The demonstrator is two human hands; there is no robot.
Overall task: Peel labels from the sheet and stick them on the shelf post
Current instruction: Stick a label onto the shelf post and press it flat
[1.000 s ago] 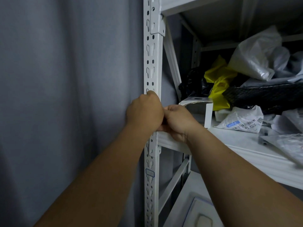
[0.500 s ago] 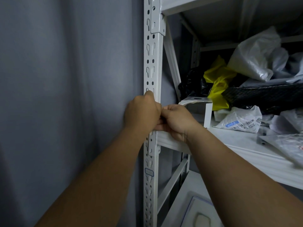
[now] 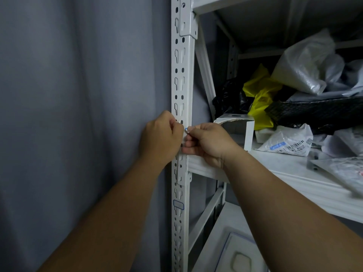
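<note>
In the head view, both hands meet at the middle of the frame against the white slotted shelf post (image 3: 181, 81), which runs from top to bottom just left of center. The left hand (image 3: 162, 137) lies over the post's front face with its fingers curled in; it seems to grip the label sheet, though only a pale sliver shows at its knuckles and the hold itself is hidden. The right hand (image 3: 208, 143) comes in from the lower right, and its fingers (image 3: 191, 132) pinch a small blue-edged label (image 3: 186, 129) between thumb and forefinger. That label sits in the narrow gap between the two hands, just in front of the post's right edge, touching the right fingertips and just beside the left knuckles. Lower down, in the lower middle of the frame, a blue-outlined label (image 3: 178, 205) is already stuck on the post's face, well apart from both hands. To the right, the shelf (image 3: 284, 173) carries a small white box (image 3: 238, 128) near the right wrist, a yellow bag (image 3: 261, 95) behind it, and a white parcel bag with a barcode (image 3: 288, 143).
</note>
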